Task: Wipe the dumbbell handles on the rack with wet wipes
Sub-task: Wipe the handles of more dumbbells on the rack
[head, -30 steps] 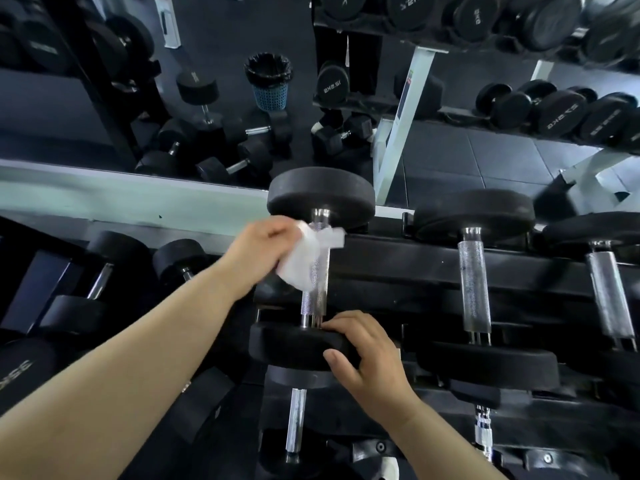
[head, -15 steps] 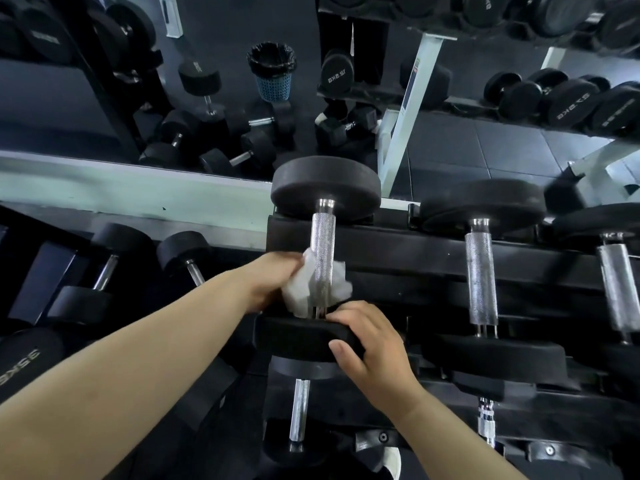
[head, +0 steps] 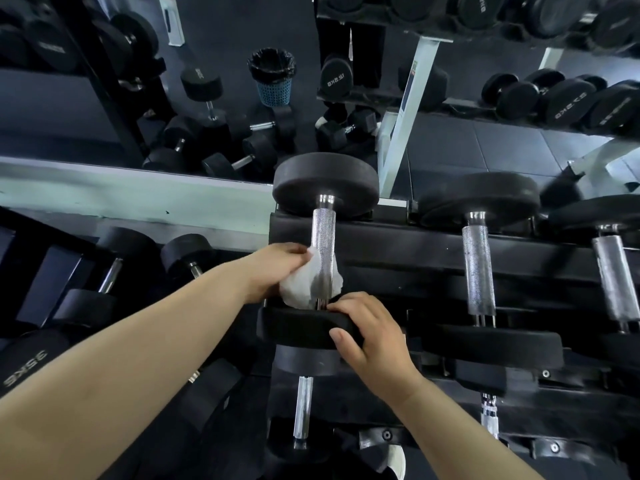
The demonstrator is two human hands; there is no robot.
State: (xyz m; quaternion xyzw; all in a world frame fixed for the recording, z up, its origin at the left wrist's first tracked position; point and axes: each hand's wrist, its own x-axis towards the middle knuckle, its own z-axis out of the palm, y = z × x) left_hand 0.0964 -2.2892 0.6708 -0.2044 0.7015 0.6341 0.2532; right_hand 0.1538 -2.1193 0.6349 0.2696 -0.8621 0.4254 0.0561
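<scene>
L hand [head: 273,268], pinching wet wipe [head: 304,285], has slid from top to bottom of dumbbell handle [head: 323,237] on rack [head: 398,251]. R hand [head: 367,330] grips near weight head [head: 298,327]. Judgement: handle approx. done; neighbours pending.

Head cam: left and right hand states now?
Left hand: grips wet wipe against the dumbbell handle.
Right hand: grips that dumbbell's near head.

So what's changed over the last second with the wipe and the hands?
The left hand, holding the wet wipe round the handle, slid it down from just under the far weight head to the handle's near end. The right hand stayed gripping the near weight head. Nothing else visibly moved.
</scene>
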